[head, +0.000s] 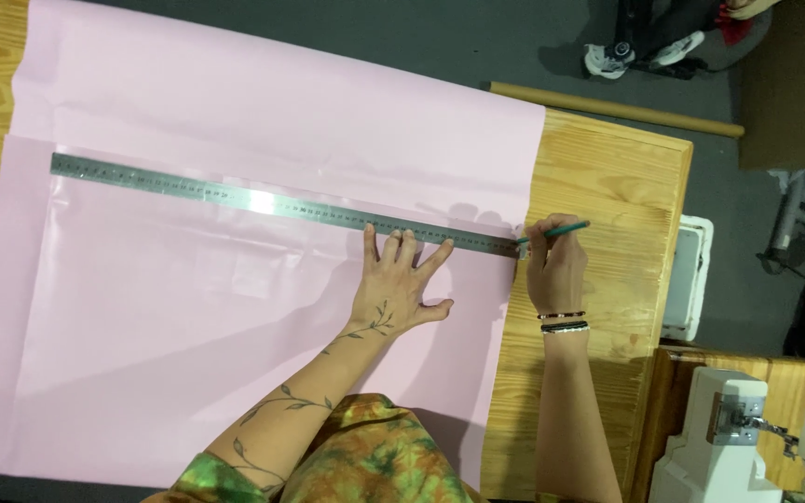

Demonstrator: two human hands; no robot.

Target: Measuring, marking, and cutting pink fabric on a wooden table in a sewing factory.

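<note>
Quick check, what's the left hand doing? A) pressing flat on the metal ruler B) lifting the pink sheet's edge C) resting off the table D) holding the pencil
A: the left hand lies palm-down with spread fingers on the metal ruler, pinning it to the pink sheet, while the right hand holds the green pencil at the ruler's right end.

Tie-dye green-orange sleeves, vine tattoo, beaded wrist bracelets

Glossy steel ruler [281,205], smooth matt pink paper [235,354], grainy wooden table [607,186]
</note>
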